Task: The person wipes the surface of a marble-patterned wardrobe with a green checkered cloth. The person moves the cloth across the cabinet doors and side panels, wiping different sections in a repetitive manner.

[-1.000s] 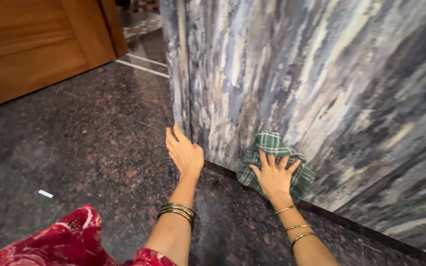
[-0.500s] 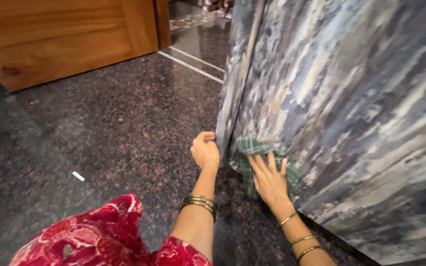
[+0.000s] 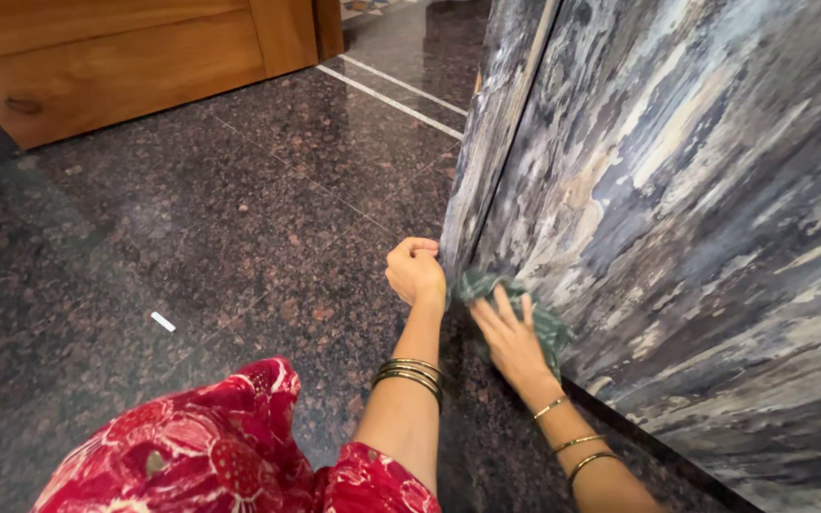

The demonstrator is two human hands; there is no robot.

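My right hand (image 3: 508, 334) lies flat with fingers spread on a green checked cloth (image 3: 546, 321), pressing it against the low part of a grey, streaked marble wall (image 3: 696, 209). My left hand (image 3: 416, 271) is curled in a loose fist, its knuckles resting against the wall's corner edge just left of the cloth. It holds nothing that I can see. Thin bangles sit on both wrists.
Dark speckled granite floor (image 3: 220, 237) spreads to the left. A wooden panel (image 3: 135, 66) stands at the top left. A small white scrap (image 3: 162, 322) lies on the floor. My red patterned garment (image 3: 211, 451) fills the bottom left.
My left hand went from flat on the wall to a curled fist at the corner. The cloth and right hand slid left toward the corner. The view swung so the wall fills the right.
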